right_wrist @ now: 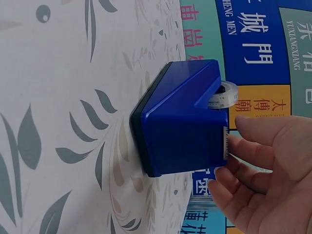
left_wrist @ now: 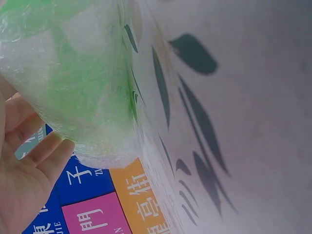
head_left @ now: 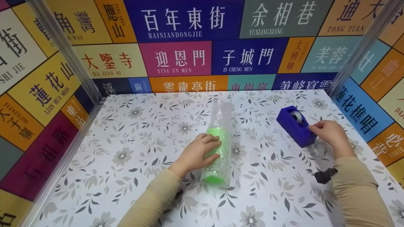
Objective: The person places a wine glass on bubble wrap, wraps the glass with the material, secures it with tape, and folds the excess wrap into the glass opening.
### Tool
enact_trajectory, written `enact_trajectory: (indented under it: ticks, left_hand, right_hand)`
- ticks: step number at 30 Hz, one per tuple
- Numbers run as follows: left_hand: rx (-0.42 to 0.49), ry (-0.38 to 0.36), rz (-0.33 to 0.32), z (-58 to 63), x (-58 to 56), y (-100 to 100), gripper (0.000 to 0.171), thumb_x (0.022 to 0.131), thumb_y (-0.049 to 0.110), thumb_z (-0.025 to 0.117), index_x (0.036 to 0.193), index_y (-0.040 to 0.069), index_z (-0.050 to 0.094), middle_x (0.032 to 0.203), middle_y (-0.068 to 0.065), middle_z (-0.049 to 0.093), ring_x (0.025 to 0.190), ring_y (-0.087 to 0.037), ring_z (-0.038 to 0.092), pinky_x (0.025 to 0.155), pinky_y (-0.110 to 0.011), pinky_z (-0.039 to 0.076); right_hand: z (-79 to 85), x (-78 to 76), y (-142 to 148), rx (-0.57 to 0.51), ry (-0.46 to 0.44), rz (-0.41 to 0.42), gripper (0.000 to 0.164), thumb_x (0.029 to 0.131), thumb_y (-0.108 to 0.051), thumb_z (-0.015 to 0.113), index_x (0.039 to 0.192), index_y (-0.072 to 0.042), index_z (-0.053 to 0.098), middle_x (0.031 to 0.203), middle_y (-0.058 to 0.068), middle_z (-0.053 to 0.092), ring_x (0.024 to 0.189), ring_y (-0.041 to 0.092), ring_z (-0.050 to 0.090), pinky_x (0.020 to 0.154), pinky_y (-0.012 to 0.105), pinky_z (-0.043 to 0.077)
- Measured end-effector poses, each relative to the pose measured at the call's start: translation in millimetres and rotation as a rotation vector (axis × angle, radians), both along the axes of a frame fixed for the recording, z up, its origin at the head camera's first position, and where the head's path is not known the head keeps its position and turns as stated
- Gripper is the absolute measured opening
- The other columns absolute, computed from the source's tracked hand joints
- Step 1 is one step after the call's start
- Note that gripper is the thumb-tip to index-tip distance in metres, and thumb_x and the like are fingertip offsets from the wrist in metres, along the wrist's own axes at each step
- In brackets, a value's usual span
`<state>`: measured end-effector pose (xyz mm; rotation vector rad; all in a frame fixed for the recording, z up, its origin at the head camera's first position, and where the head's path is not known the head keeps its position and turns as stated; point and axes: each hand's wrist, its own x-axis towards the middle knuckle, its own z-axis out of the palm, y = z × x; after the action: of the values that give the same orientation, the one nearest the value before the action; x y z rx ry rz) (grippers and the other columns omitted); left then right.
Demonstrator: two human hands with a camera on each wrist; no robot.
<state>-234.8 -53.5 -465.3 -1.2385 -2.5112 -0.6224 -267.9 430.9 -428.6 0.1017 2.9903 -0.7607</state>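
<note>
A bright green cylinder (head_left: 215,179) lies wrapped in clear bubble wrap (head_left: 220,110), the wrap's loose end reaching beyond it towards the back. My left hand (head_left: 199,152) holds the roll from the left, with bent fingers and thumb over its upper side. Up close in the left wrist view, the fingertips touch the film around the green cylinder (left_wrist: 92,83). On the right stands a blue tape dispenser (head_left: 292,127) with a roll of clear tape (right_wrist: 223,96). My right hand (head_left: 331,135) is at its serrated cutter, thumb and forefinger slightly apart in the right wrist view.
A flower-patterned white cloth (head_left: 126,176) covers the table. Panels with large printed characters (head_left: 180,60) stand behind and at both sides, with clear corner strips (head_left: 64,52). A small black piece (head_left: 325,175) sits by the right sleeve.
</note>
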Motion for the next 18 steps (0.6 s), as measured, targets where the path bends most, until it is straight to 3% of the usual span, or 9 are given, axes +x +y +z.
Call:
enact_trajectory:
  ticks: [8, 18]
  left_hand:
    - [-0.01, -0.006, 0.012, 0.9, 0.9, 0.9, 0.046, 0.094, 0.035, 0.067, 0.132, 0.008, 0.063, 0.137, -0.007, 0.057, 0.124, -0.024, 0.049, 0.108, -0.034, 0.04]
    - [-0.016, 0.007, 0.016, 1.4, 1.1, 1.7, 0.046, 0.094, 0.034, 0.067, 0.131, 0.008, 0.063, 0.136, -0.007, 0.057, 0.122, -0.024, 0.05, 0.107, -0.033, 0.04]
  right_hand:
    - [3.2, -5.6, -5.3, 0.002, 0.012, -0.021, 0.042, 0.096, -0.029, 0.061, 0.101, 0.012, 0.063, 0.092, 0.024, 0.065, 0.085, 0.038, 0.058, 0.075, 0.054, 0.047]
    - [2.2, -8.0, -6.5, 0.003, 0.018, -0.022, 0.031, 0.095, -0.025, 0.06, 0.089, 0.006, 0.06, 0.079, 0.012, 0.06, 0.074, 0.029, 0.053, 0.062, 0.037, 0.042]
